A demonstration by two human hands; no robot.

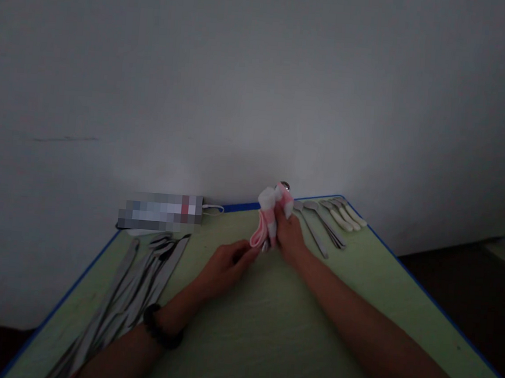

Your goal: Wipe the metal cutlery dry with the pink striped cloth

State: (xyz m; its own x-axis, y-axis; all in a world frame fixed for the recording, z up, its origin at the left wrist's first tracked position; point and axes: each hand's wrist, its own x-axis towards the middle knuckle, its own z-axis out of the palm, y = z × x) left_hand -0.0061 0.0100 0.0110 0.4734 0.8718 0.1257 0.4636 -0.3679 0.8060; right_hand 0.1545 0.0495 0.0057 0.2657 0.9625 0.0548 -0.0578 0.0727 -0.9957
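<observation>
Over the middle of the table, my right hand (290, 234) is closed around a folded pink and white cloth (266, 216). The cloth is wrapped about a metal spoon, whose shiny round bowl (285, 186) peeks out at the top. Below the cloth shows the tip of its handle (266, 246), with my left hand (229, 266) pinching there. Most of the spoon is hidden by the cloth and my fingers. Just right of my right hand lie several spoons (314, 232), some with pale handles (345, 218).
A loose pile of metal cutlery (128, 298) lies on the left of the green table (275, 342). Behind it, a blurred-out device (161, 212) with a white cable (214, 209) leans near the wall (242, 95). A blue edge (437, 317) borders the table.
</observation>
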